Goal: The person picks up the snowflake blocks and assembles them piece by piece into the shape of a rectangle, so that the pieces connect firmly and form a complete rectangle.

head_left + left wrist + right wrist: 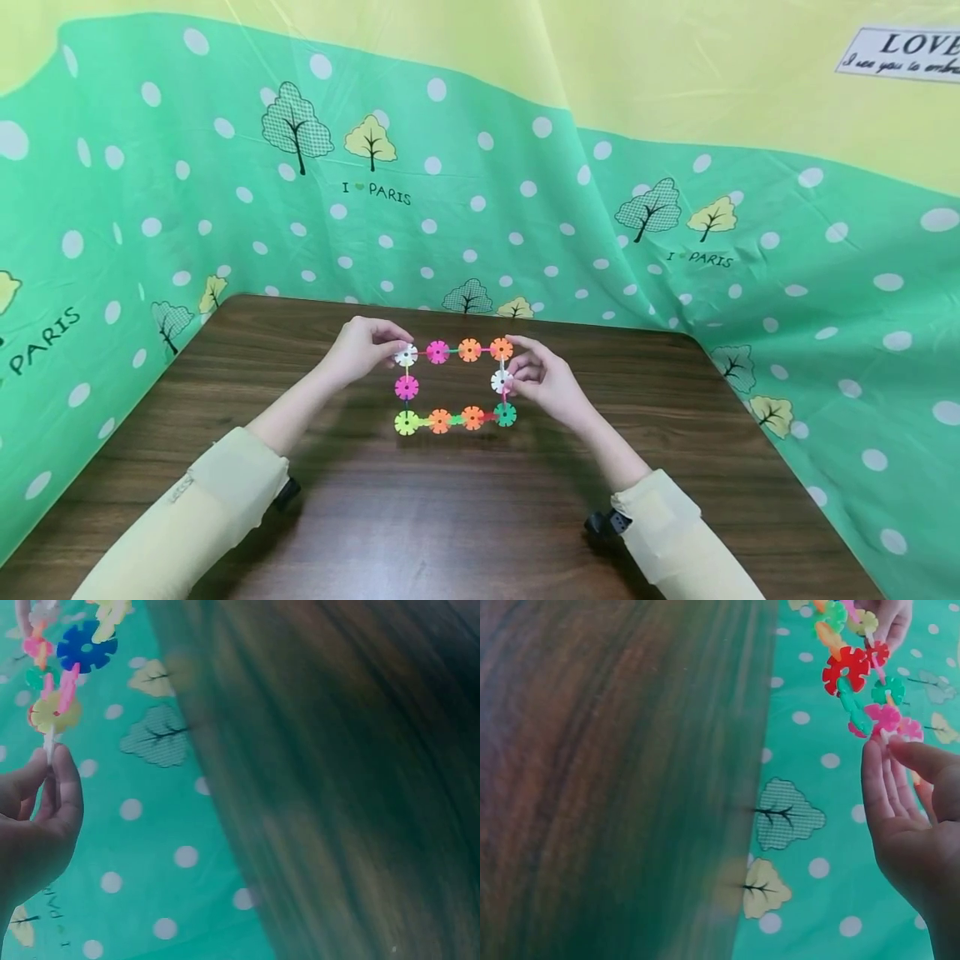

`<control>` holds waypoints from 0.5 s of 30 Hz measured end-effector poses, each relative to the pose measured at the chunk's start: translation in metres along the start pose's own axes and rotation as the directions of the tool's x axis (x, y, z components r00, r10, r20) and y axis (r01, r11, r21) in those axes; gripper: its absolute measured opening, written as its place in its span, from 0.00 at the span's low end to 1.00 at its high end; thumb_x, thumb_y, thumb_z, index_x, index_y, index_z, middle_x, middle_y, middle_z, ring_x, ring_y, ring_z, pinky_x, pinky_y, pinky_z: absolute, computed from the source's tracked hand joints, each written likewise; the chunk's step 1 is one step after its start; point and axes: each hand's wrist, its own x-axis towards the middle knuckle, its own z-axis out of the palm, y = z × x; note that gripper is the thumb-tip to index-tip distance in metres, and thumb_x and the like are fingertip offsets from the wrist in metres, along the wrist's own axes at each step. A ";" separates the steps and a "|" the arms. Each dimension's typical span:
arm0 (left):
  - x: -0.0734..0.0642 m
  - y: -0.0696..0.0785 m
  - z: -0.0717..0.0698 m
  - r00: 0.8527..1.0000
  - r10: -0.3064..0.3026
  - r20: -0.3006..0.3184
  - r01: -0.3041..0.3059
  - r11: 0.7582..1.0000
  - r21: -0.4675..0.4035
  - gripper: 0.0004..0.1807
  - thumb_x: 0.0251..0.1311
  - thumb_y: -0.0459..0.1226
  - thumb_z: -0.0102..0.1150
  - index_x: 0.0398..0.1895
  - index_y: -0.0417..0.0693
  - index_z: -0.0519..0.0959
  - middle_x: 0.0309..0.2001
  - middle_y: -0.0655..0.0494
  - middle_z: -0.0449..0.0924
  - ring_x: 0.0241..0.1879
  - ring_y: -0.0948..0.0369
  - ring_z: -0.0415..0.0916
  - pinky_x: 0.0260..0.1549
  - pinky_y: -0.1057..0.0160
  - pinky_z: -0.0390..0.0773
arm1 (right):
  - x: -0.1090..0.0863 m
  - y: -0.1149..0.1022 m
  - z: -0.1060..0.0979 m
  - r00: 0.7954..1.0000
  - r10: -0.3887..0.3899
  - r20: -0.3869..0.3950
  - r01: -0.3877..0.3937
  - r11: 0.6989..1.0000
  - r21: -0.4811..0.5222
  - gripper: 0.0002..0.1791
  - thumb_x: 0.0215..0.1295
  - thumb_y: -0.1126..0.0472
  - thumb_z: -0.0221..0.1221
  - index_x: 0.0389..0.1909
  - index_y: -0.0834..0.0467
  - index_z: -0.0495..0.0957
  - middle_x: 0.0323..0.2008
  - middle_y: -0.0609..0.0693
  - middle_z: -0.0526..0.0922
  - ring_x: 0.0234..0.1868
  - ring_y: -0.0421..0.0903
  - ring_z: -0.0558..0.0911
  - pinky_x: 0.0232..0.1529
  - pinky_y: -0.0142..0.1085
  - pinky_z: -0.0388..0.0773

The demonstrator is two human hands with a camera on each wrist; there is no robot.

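Observation:
Between the two hands, a rectangular frame of colorful notched plastic snowflake discs (438,352) is held up over the table. Pink, orange, white, lime and green discs face the head camera, with other discs set edge-on between them. My left hand (366,348) pinches the white disc (407,354) at the top left corner between thumb and fingers. On the other side, my right hand (550,385) grips the right edge by the white disc (501,382), its index finger reaching the orange corner disc (501,348). In the left wrist view a blue disc (87,646) shows on the back.
A dark wood-grain table (465,517) lies below. Behind it and along both sides hangs a green and yellow cloth (480,167) with white dots and printed trees. Dark wrist cameras show under the left cuff (287,493) and the right cuff (606,523).

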 end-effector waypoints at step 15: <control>0.025 -0.028 0.017 0.993 0.025 0.115 -0.048 0.978 0.204 0.19 0.49 0.29 0.69 0.48 0.39 0.81 0.34 0.49 0.84 0.35 0.59 0.80 0.37 0.61 0.80 | 0.015 0.058 0.004 0.955 0.293 -0.041 -0.279 0.937 0.208 0.37 0.56 0.81 0.57 0.67 0.58 0.62 0.36 0.61 0.74 0.30 0.44 0.82 0.37 0.42 0.83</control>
